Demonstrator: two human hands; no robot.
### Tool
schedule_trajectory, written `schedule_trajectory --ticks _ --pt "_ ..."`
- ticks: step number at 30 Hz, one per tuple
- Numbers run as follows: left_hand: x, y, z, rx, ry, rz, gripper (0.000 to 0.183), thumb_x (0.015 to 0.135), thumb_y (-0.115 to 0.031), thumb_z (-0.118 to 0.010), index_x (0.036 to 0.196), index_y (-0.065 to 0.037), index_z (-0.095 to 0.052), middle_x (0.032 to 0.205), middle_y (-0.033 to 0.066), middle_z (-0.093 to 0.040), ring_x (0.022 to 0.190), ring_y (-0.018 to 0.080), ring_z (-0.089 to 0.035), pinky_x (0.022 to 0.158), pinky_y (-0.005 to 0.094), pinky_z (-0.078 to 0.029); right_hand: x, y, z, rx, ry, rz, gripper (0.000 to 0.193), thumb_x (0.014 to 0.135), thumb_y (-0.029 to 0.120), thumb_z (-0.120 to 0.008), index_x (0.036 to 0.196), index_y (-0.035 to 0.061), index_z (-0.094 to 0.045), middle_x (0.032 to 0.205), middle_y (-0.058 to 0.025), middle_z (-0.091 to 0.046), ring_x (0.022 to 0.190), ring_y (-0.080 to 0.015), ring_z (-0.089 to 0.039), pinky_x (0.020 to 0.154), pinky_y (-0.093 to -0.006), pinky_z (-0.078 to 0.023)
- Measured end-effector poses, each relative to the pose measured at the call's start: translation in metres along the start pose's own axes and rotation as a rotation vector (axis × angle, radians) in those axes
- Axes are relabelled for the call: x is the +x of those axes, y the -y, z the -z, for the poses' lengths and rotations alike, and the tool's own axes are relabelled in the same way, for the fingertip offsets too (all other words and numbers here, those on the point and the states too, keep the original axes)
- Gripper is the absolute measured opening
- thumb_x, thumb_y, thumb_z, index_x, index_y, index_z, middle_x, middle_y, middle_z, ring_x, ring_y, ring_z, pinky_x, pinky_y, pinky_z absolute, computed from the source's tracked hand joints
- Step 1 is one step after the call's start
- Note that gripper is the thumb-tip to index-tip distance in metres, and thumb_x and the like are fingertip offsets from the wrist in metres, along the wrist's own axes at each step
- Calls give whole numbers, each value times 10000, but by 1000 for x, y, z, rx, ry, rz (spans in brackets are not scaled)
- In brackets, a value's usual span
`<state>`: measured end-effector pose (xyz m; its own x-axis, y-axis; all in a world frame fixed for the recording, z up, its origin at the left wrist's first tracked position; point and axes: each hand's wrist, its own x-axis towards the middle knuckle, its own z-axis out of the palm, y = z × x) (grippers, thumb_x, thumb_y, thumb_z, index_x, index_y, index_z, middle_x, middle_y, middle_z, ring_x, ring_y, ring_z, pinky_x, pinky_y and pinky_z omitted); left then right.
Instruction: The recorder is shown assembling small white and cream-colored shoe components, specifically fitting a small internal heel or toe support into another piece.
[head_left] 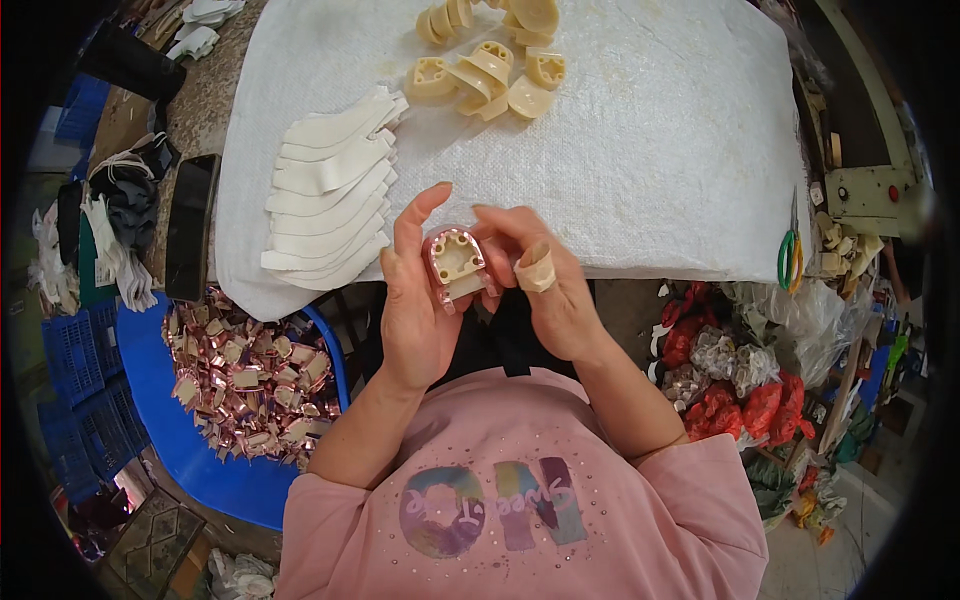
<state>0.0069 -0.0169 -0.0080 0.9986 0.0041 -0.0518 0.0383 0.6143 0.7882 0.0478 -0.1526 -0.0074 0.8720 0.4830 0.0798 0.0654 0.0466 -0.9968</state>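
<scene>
Between my two hands, just past the table's near edge, is a shoe heel in shiny pink covering, its cream hollow top with small holes facing up. My left hand is curled against its left side, the index finger raised off it. The fingers of my right hand press on its right side, near loose pink covering at the lower edge; tan tape wraps one finger. On the table lie a fanned stack of white curved strips to the left and several uncovered cream heels at the far side.
A white woven sheet covers the table. A blue basin at the lower left holds many pink heels. A phone lies at the left, scissors hang at the right edge, and plastic bags pile below.
</scene>
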Motion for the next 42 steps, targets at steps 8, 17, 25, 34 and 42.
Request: schedule_trajectory --ticks 8,17,25,34,42 --pt "-5 -7 -9 514 32 -130 769 904 -641 -239 1353 -16 -231 838 61 -515 677 101 -516 553 211 -408 12 19 10 41 113 -371 166 904 158 -554 932 -6 -562 771 -71 -602 596 -122 -583 537 -261 -465" --pt "-6 -2 -13 468 8 -193 593 963 -428 -387 1328 4 -211 810 42 -495 635 70 -468 534 195 -377 0 10 11 294 176 -140 184 922 170 -546 1003 5 -540 839 -51 -526 735 -115 -558 650 -257 -465" --pt "-2 -6 9 683 30 -250 953 836 -719 -313 1377 48 -148 889 98 -517 684 137 -513 570 232 -408 3 19 21 -240 -14 1 304 903 262 -559 1047 -6 -577 805 -101 -548 762 -211 -570 706 -315 -457" --pt "-3 -22 4 889 158 -127 629 871 -294 -637 1298 59 -337 1064 132 -529 918 174 -558 802 296 -452 5 25 12 -290 14 101 285 843 215 -619 1022 -3 -575 803 -132 -579 711 -256 -593 640 -322 -467" --pt "-3 -36 4 962 149 -230 415 788 -15 -668 1168 16 -503 1016 69 -529 876 136 -563 715 228 -481 17 10 30 245 144 -253 254 933 262 -518 948 16 -578 793 -8 -566 686 -69 -507 599 -250 -430"
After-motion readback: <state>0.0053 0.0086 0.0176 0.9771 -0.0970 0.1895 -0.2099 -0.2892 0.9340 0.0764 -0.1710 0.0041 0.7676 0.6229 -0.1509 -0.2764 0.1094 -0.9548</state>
